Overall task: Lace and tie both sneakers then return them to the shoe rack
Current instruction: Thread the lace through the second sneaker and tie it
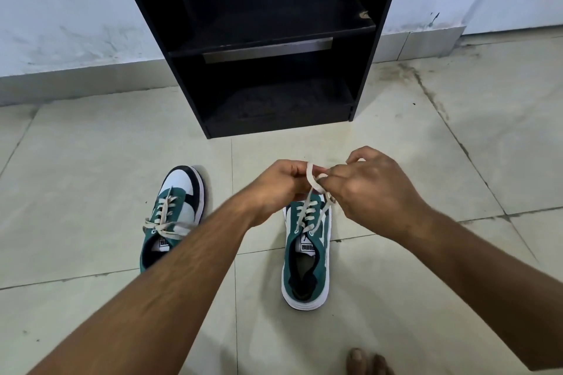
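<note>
Two green, white and black sneakers stand on the tiled floor, toes pointing toward the rack. The left sneaker (176, 213) has its cream laces tied in a bow. The right sneaker (306, 256) is laced, and its lace ends (313, 179) are pulled up above its toe. My left hand (278, 184) pinches one lace end, and my right hand (370, 189) pinches the other, with a loop crossing between the two hands. The toe of the right sneaker is hidden behind my hands.
A black shoe rack (268, 39) with two bare shelves stands against the pale wall just beyond the sneakers. Beige floor tiles (91, 161) spread to both sides. The toes of a bare foot (367, 362) show at the bottom edge.
</note>
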